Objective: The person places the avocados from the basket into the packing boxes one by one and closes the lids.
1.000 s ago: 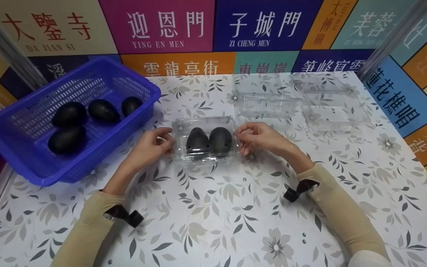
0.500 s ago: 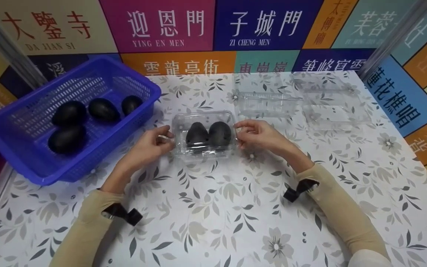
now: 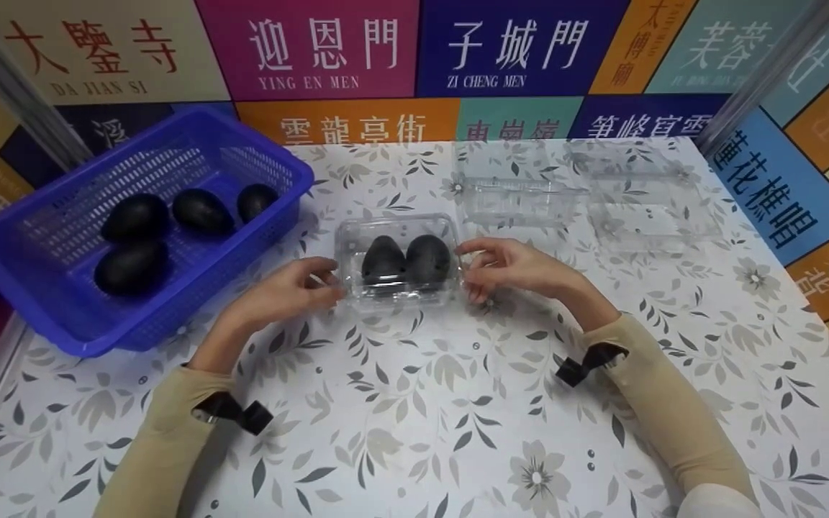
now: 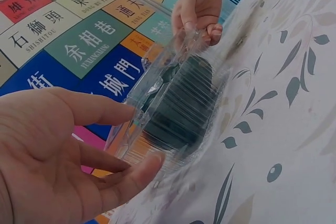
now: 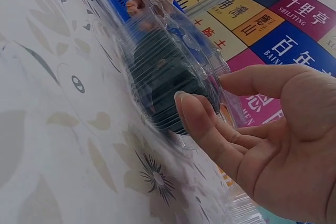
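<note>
A clear plastic clamshell box [image 3: 400, 293] lies on the table with its lid down over two dark, egg-shaped pieces that look like avocados [image 3: 427, 260]. My left hand [image 3: 288, 291] is at the box's left end, thumb and fingers spread apart around its edge. In the left wrist view, the left fingertips [image 4: 128, 113] lie right at the clear rim. At the opposite end is my right hand [image 3: 512, 267], its fingers loosely bent beside the box wall. The right wrist view shows the right thumb [image 5: 193, 111] in front of the box's end.
A blue perforated basket [image 3: 148, 327] holding several more dark egg-shaped pieces [image 3: 132, 267] stands at the left. Further clear plastic boxes [image 3: 519, 201] sit open at the back right. Printed panels [image 3: 328, 50] wall in the table [image 3: 414, 417] behind and at the sides.
The box shifted slightly away from me, then stayed put with its lid flat. Both hands have since loosened and drawn slightly apart, the left fingers opening wider.
</note>
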Available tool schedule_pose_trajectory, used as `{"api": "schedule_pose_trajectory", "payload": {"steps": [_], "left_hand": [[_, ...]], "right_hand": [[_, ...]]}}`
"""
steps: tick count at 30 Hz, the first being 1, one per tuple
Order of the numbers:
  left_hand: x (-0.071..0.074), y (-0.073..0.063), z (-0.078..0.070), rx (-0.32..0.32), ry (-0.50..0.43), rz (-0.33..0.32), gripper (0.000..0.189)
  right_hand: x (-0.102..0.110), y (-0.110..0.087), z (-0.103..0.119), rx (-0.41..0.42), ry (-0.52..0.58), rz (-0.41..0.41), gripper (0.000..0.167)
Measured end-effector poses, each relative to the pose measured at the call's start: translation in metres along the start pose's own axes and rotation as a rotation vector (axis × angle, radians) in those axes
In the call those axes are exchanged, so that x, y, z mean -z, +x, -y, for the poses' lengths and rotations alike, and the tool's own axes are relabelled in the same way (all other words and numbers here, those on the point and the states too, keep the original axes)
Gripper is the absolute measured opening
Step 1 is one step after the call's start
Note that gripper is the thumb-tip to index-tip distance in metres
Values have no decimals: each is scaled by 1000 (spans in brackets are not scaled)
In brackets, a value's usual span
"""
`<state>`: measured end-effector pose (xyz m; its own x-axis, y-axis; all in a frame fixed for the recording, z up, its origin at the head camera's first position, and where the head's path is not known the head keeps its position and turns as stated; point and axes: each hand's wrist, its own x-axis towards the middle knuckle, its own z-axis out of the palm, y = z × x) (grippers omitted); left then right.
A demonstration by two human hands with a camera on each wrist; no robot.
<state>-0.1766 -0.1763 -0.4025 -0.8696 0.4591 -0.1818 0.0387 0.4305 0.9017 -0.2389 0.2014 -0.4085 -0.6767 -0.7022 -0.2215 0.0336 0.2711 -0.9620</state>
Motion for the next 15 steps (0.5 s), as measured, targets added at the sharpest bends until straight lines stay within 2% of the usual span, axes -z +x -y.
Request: {"api": "schedule_pose_trajectory", "payload": {"steps": [6,12,15], "left_hand": [[-1,-2,-1,43,-29,-8,43],[-3,-2,-1,81,-68,20,35],[-3,-1,1,84,-69,58,34]], "right_hand": [[0,-1,1,-24,-17,36,57],[-1,2,-3,-14,-16,56,34],[-3,2,-5,-25,-9,83,30]]}}
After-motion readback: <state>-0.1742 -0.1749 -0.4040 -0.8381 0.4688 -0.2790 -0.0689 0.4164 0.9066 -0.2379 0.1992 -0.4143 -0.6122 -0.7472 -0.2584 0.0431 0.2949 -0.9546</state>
